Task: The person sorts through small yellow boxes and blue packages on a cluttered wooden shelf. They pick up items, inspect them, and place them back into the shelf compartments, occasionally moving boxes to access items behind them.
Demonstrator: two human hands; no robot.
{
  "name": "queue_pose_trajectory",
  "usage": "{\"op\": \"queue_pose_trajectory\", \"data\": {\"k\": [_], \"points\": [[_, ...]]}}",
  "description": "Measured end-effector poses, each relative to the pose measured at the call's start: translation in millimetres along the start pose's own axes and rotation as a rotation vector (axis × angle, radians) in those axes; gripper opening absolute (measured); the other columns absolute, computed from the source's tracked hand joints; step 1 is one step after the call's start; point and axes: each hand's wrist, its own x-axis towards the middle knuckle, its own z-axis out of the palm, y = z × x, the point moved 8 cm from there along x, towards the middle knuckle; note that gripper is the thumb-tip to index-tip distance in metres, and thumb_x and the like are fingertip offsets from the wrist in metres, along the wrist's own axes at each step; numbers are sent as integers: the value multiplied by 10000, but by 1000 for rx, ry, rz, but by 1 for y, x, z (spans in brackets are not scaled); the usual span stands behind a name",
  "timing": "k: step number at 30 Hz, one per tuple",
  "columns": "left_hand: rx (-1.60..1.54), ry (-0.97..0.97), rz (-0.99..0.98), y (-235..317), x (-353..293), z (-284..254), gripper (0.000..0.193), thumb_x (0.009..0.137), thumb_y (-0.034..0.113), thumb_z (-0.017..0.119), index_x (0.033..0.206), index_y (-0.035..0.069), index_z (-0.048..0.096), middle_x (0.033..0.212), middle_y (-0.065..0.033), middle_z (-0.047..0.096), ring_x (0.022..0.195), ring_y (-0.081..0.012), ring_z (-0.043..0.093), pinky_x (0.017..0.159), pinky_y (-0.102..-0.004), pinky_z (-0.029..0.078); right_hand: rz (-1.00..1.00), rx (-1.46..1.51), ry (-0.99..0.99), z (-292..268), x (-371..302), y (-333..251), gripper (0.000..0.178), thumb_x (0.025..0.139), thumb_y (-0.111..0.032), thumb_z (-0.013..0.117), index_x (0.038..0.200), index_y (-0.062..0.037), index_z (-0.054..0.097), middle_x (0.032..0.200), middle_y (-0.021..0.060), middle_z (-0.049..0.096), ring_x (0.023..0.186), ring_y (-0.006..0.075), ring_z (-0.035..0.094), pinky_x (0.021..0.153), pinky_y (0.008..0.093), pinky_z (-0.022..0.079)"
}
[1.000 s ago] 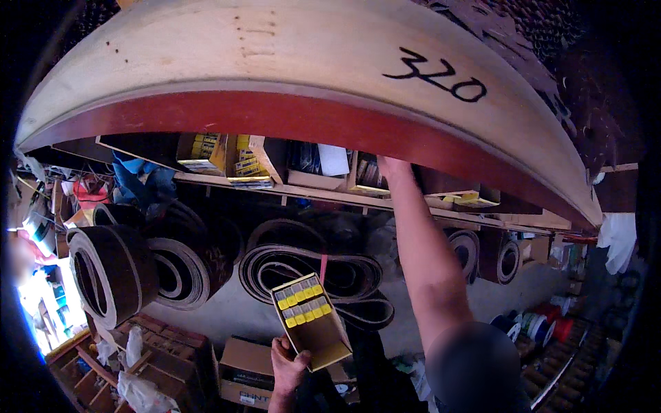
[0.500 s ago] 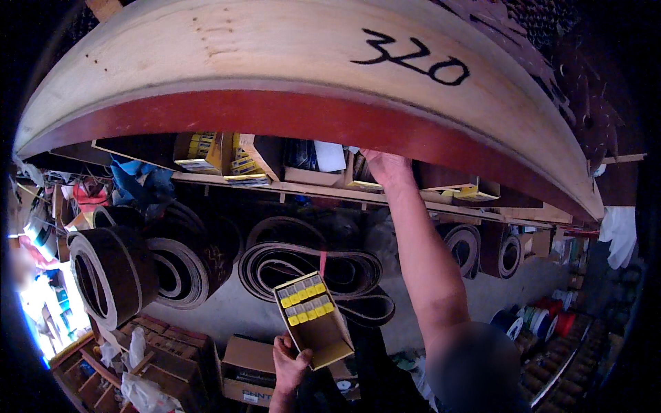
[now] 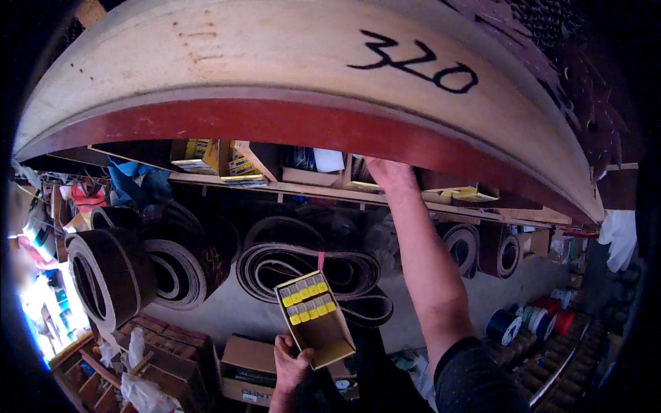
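My left hand [image 3: 290, 361] is closed round the lower left side of a shallow open cardboard box [image 3: 332, 349]. Two rows of small clear-and-yellow plastic cases [image 3: 308, 303] fill the upper part of the box, with bare brown cardboard below them. My right hand [image 3: 391, 175] is raised to the shelf, by a carton [image 3: 359, 182] of packets. Its fingers are hidden behind the red edge [image 3: 296, 124] of a large pale board [image 3: 268, 51], so I cannot tell what they touch.
The shelf [image 3: 234, 184] also bears boxes of yellow packets [image 3: 242, 167]. Rolled abrasive belts [image 3: 107, 275] hang below it. On the floor stand a brown carton [image 3: 249, 358] and, at right, several spools [image 3: 505, 327]. A white cloth [image 3: 617, 234] hangs at far right.
The view has shifted slightly, with the board and shelf a little lower. My left hand still holds the box; my right hand stays at the same carton.
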Motion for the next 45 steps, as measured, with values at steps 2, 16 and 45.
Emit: {"op": "queue_pose_trajectory", "data": {"k": [2,16,45], "points": [[-6,-1,-3,2,0,1,383,648,82,665,920,84,395,831,10,426,768,-104,416,713,-269,397,9,1,16,1,-1,0,338,898,-358,609,1131,-112,613,1180,62,637,1120,250,582,994,445,454],[-38,6,-48,0,2,3,465,626,178,734,876,68,357,871,-10,386,811,-112,380,740,-269,395,18,3,39,-9,-3,-5,310,946,-344,526,1126,-104,604,1187,75,635,1118,248,582,999,421,454],[67,16,-59,-1,5,-6,481,624,133,726,885,96,324,867,-16,382,820,-115,377,767,-270,396,-235,-2049,543,-31,59,-33,405,932,-413,504,1199,-118,582,1239,112,595,1170,320,529,1009,490,409]]}}
